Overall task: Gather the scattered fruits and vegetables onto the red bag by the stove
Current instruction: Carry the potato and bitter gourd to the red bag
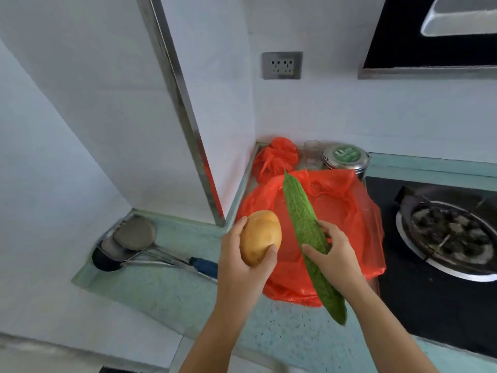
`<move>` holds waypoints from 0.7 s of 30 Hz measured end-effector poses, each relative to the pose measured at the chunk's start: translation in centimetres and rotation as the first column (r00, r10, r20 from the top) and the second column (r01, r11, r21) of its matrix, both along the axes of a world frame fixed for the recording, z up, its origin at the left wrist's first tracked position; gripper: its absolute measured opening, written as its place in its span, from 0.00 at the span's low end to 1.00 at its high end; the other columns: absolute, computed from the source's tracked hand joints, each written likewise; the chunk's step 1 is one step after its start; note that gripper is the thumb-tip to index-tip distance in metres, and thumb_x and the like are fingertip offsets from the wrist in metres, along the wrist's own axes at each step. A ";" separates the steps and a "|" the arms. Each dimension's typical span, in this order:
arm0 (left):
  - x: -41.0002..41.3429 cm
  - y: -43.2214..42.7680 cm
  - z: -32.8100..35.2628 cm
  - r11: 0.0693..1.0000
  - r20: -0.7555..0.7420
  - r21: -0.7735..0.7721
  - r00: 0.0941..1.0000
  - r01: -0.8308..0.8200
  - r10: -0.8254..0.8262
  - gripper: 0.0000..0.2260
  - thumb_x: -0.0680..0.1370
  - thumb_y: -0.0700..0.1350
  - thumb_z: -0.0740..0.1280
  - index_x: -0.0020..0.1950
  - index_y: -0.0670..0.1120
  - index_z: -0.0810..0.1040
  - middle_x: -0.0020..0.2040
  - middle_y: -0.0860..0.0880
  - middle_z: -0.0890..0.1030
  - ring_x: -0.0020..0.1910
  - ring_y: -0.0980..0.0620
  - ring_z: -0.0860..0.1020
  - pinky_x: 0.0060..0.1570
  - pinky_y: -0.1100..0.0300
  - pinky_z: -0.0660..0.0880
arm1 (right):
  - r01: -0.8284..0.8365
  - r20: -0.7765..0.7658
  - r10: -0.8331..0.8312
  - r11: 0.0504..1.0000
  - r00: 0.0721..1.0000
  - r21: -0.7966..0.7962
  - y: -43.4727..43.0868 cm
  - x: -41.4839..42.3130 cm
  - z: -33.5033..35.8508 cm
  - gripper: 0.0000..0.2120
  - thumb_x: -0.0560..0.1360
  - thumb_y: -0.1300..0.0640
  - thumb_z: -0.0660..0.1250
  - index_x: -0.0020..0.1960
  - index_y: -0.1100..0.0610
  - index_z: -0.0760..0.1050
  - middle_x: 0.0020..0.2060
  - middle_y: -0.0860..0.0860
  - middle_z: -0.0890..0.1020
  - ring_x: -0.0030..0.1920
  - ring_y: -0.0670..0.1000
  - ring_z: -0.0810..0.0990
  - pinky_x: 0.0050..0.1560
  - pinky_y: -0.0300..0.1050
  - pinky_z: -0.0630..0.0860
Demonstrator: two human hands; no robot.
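Ladles (131, 238) are lying at the far left of the worktop (166, 300). The left hand (242, 267) is gripping a potato (259, 236), fingers curled round it, at the red bag's (341, 208) left edge. The right hand (334, 254) is pinching a long bitter gourd (301, 216) slanting over the bag, beside the stove (443, 265) on the right.
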State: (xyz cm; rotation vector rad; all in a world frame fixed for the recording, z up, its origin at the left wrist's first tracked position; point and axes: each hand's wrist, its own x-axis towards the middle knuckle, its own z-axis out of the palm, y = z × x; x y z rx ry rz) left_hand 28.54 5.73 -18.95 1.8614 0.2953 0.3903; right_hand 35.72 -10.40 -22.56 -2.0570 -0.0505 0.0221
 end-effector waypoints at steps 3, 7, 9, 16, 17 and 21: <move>2.6 0.2 -1.2 1.000 -0.030 -0.019 1.000 0.007 -0.008 0.32 0.63 0.60 0.68 0.66 0.58 0.68 0.62 0.62 0.71 0.60 0.58 0.72 0.58 0.50 0.73 | 0.006 -0.037 -0.007 1.000 0.999 -0.016 0.3 2.4 -1.6 0.29 0.69 0.56 0.71 0.67 0.52 0.64 0.58 0.52 0.71 0.50 0.46 0.69 0.49 0.38 0.65; 4.8 0.8 -2.5 1.000 -0.076 -0.008 0.997 0.020 -0.021 0.34 0.62 0.62 0.68 0.66 0.58 0.68 0.63 0.60 0.71 0.60 0.58 0.72 0.58 0.50 0.74 | 0.028 -0.102 -0.033 0.998 0.994 -0.054 0.7 4.8 -3.9 0.29 0.70 0.56 0.71 0.67 0.54 0.64 0.59 0.54 0.71 0.49 0.46 0.68 0.48 0.37 0.64; 5.6 1.3 -2.9 1.000 -0.097 -0.007 0.995 0.013 -0.013 0.33 0.62 0.62 0.68 0.67 0.58 0.67 0.63 0.60 0.71 0.60 0.58 0.72 0.58 0.51 0.74 | 0.029 -0.139 -0.038 0.997 0.990 -0.067 0.9 5.8 -4.9 0.29 0.70 0.56 0.71 0.67 0.54 0.64 0.59 0.54 0.70 0.49 0.46 0.67 0.49 0.38 0.64; 7.4 1.9 -4.0 1.000 -0.162 -0.006 0.987 0.011 -0.012 0.30 0.65 0.57 0.69 0.66 0.59 0.66 0.61 0.65 0.68 0.61 0.57 0.71 0.58 0.51 0.74 | 0.009 -0.184 -0.025 0.996 0.983 -0.088 1.4 7.8 -7.1 0.28 0.70 0.56 0.70 0.68 0.54 0.64 0.58 0.54 0.69 0.50 0.46 0.67 0.50 0.38 0.65; 7.7 2.0 -4.2 1.000 -0.170 -0.009 0.985 0.017 -0.018 0.30 0.65 0.57 0.69 0.66 0.60 0.66 0.61 0.66 0.68 0.60 0.58 0.71 0.58 0.51 0.74 | 0.008 -0.187 -0.025 0.996 0.982 -0.088 1.4 7.9 -7.3 0.29 0.70 0.56 0.70 0.68 0.54 0.63 0.58 0.54 0.69 0.50 0.46 0.67 0.50 0.38 0.65; 8.4 1.9 -4.8 0.999 -0.196 0.001 0.979 0.047 -0.046 0.30 0.65 0.57 0.69 0.66 0.61 0.65 0.60 0.67 0.67 0.60 0.59 0.70 0.58 0.51 0.73 | -0.021 -0.195 -0.004 0.992 0.981 -0.122 1.3 8.3 -8.2 0.30 0.70 0.57 0.70 0.69 0.54 0.62 0.60 0.55 0.69 0.55 0.50 0.70 0.52 0.38 0.65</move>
